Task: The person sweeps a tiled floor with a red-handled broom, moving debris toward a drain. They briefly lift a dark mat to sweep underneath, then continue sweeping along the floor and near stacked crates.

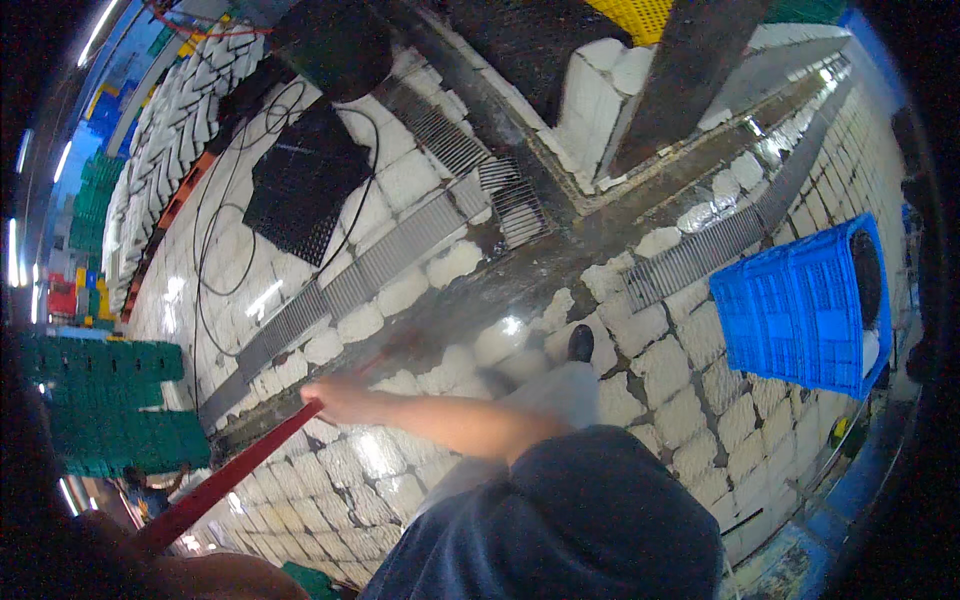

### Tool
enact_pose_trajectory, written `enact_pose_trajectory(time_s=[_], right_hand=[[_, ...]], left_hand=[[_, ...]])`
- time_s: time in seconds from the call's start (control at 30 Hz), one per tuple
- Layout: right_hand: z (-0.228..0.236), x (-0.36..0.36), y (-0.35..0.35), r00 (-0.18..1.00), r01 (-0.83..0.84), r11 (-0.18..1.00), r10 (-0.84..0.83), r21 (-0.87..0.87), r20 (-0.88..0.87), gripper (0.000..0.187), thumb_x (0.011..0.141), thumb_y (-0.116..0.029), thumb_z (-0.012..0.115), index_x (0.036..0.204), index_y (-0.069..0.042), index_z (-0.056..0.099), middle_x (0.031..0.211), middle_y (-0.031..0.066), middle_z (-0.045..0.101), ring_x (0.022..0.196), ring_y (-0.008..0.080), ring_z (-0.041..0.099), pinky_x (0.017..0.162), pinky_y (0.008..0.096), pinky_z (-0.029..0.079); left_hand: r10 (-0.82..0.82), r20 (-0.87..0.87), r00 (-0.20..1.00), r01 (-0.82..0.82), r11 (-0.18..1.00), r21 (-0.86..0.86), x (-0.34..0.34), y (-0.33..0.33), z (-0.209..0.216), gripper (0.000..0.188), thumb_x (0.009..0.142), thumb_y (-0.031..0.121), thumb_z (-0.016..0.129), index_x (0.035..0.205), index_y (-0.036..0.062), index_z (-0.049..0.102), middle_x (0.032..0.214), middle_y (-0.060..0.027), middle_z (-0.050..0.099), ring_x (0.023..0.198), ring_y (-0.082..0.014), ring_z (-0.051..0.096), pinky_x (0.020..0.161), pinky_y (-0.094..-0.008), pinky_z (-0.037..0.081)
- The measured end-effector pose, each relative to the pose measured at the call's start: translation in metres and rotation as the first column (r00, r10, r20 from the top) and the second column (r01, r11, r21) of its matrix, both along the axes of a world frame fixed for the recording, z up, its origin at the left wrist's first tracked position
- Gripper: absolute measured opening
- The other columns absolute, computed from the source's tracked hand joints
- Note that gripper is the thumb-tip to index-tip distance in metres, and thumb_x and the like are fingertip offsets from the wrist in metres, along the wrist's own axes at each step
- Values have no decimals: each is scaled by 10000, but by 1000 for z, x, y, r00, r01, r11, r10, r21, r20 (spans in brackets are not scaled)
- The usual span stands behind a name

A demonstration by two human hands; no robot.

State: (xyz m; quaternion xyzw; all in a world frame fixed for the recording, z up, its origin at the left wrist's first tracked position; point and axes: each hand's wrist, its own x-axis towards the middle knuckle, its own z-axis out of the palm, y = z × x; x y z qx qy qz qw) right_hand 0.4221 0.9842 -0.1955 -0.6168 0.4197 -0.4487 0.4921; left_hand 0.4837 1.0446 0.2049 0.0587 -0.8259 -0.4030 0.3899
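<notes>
A red pole (235, 465) slants across the lower left. My right forearm reaches leftward across my body, and my right hand (335, 398) is closed round the pole about midway. At the dim lower-left rim, the thick near end of the pole runs into my left hand (105, 538), which appears wrapped round it; its fingers are hard to make out. Past my right hand the pole continues toward the drain channel as a red blur, and what is at its far end cannot be made out. Below it lies a wet floor of pale stone blocks (335, 500).
Metal drain grates (360, 275) line a dark wet channel (500, 285). A blue crate (790, 310) stands at right. A black mat (305, 180) and a looped cable (205, 240) lie ahead. Green crates (120, 400) are stacked at left. A dark slanted post (680, 85) rises at the top.
</notes>
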Motion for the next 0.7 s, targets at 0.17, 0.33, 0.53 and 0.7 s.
enact_pose_trajectory(time_s=[0.17,0.33,0.53,0.7], right_hand=[[57,-35,16,966,245,928,-260,-281,-16,365,835,-176,706,1150,-35,587,1101,216,623,1039,386,611,890,497,493],[-63,-168,84,893,133,981,-181,-143,-411,497,871,-261,691,1275,-9,549,1255,203,589,1153,388,581,984,480,488],[-276,-377,367,528,783,487,-191,387,-828,429,864,-398,631,1126,-65,697,1036,197,710,993,407,664,912,509,511],[-261,-453,610,0,988,-145,-374,58,-927,284,807,-315,688,954,-77,737,752,149,716,722,350,701,677,489,555]], left_hand=[[535,-231,813,-501,844,191,-12,-23,-40,328,949,206,603,1200,7,533,627,22,484,485,-86,417,443,-266,346],[667,-32,745,-592,682,429,-16,-56,-159,164,961,133,618,1071,19,575,636,12,441,535,-92,414,502,-260,405],[704,86,705,-640,579,506,6,-65,-233,176,926,67,649,1074,11,571,770,-17,535,633,-140,544,633,-337,522],[668,228,708,-677,551,489,-28,-62,-315,115,921,50,630,1029,20,601,864,-41,586,730,-146,573,741,-338,522]])
